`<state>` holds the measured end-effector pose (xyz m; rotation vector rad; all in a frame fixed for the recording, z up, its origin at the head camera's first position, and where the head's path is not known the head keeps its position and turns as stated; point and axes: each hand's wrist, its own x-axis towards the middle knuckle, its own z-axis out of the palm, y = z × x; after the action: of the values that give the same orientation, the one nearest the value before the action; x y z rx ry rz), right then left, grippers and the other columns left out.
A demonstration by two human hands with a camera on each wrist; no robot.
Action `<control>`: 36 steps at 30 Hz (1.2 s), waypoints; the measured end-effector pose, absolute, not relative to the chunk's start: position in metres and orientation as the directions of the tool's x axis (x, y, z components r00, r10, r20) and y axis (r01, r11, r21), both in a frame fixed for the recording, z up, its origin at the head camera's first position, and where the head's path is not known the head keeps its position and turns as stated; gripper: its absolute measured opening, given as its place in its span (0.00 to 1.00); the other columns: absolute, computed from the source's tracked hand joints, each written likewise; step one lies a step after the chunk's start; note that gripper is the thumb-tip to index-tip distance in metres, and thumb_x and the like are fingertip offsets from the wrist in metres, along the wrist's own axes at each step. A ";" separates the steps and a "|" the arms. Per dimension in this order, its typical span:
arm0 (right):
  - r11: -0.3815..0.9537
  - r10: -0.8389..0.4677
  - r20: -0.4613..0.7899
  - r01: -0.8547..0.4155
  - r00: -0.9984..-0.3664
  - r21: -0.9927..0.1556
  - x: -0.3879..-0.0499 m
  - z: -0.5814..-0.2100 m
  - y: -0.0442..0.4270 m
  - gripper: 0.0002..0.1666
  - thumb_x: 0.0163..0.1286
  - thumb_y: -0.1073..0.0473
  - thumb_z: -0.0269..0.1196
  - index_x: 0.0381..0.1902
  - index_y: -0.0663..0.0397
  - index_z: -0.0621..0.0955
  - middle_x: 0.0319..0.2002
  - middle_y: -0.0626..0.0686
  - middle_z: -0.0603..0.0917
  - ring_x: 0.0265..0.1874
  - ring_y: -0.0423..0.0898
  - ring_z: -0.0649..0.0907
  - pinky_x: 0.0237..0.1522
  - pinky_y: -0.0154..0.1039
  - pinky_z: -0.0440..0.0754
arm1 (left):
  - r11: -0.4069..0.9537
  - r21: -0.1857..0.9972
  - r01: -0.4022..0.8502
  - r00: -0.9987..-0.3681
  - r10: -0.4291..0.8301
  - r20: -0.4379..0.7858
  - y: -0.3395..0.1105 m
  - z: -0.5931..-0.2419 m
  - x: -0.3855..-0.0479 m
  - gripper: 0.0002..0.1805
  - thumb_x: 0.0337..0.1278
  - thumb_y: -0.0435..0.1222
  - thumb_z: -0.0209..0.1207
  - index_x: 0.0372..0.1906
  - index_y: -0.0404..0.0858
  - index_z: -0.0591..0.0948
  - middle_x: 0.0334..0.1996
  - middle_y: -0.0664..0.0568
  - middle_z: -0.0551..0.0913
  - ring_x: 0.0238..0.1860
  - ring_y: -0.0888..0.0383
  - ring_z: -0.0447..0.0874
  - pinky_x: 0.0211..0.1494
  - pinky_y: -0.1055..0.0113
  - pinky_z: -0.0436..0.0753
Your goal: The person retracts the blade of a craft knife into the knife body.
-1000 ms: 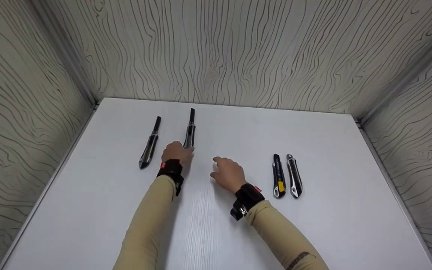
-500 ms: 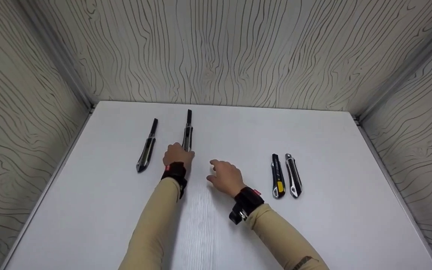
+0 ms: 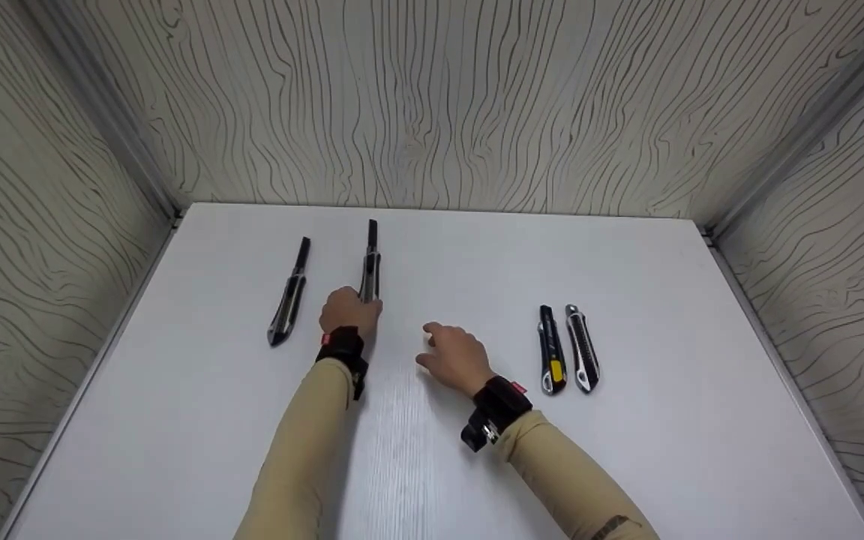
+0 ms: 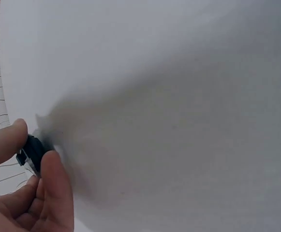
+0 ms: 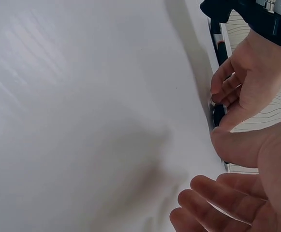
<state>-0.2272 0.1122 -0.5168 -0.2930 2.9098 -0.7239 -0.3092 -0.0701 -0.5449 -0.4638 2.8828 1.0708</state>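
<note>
My left hand [image 3: 350,312] pinches the near end of a utility knife [image 3: 370,274] that lies on the white table, its dark blade extended toward the back edge. Thumb and fingers sit on either side of the knife's dark end [image 4: 37,151] in the left wrist view; the palm side hides part of the handle in the head view. To its left lies a second utility knife [image 3: 287,307], also with its blade out. My right hand [image 3: 456,358] hovers over the table's middle, fingers loosely bent and apart, holding nothing; in the right wrist view its thumb and fingers [image 5: 227,195] are spread.
Two more utility knives lie side by side on the right: one dark with a yellow slider [image 3: 553,352], the other silver and black [image 3: 583,351]. Wood-grain panels [image 3: 417,105] rise behind and at both sides of the white table [image 3: 687,337].
The head view has shifted slightly, so the knives appear a little further left. Both hands keep nearly the same places, the left one at the same knife throughout.
</note>
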 end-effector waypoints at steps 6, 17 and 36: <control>0.863 -0.209 -0.083 -0.143 -0.974 -0.485 -0.223 -0.514 0.113 0.29 0.63 0.52 0.66 0.60 0.58 0.77 0.46 0.55 0.87 0.47 0.54 0.85 0.48 0.52 0.84 | 0.689 0.665 -0.287 -0.953 -0.276 -0.125 -0.070 -0.544 -0.302 0.19 0.54 0.47 0.63 0.38 0.33 0.82 0.32 0.44 0.84 0.34 0.48 0.82 0.35 0.58 0.78; 0.857 -0.218 -0.070 -0.156 -0.974 -0.492 -0.219 -0.508 0.119 0.28 0.64 0.53 0.66 0.60 0.58 0.77 0.46 0.56 0.87 0.47 0.55 0.85 0.46 0.52 0.84 | 0.698 0.687 -0.201 -0.971 -0.232 -0.048 -0.056 -0.531 -0.284 0.20 0.54 0.48 0.65 0.41 0.34 0.82 0.34 0.45 0.83 0.36 0.48 0.82 0.41 0.56 0.80; 0.886 -0.146 0.007 -0.134 -0.989 -0.444 -0.219 -0.499 0.142 0.25 0.68 0.50 0.63 0.58 0.58 0.78 0.45 0.56 0.88 0.44 0.56 0.86 0.42 0.52 0.85 | 0.669 0.742 -0.035 -0.993 -0.108 0.050 -0.034 -0.518 -0.241 0.22 0.50 0.48 0.69 0.43 0.35 0.83 0.33 0.49 0.81 0.32 0.55 0.78 0.36 0.63 0.76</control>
<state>-0.2186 0.1425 -0.4986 -0.2246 3.0254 -0.7091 -0.2412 -0.0338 -0.5184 -0.1266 2.9516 1.3100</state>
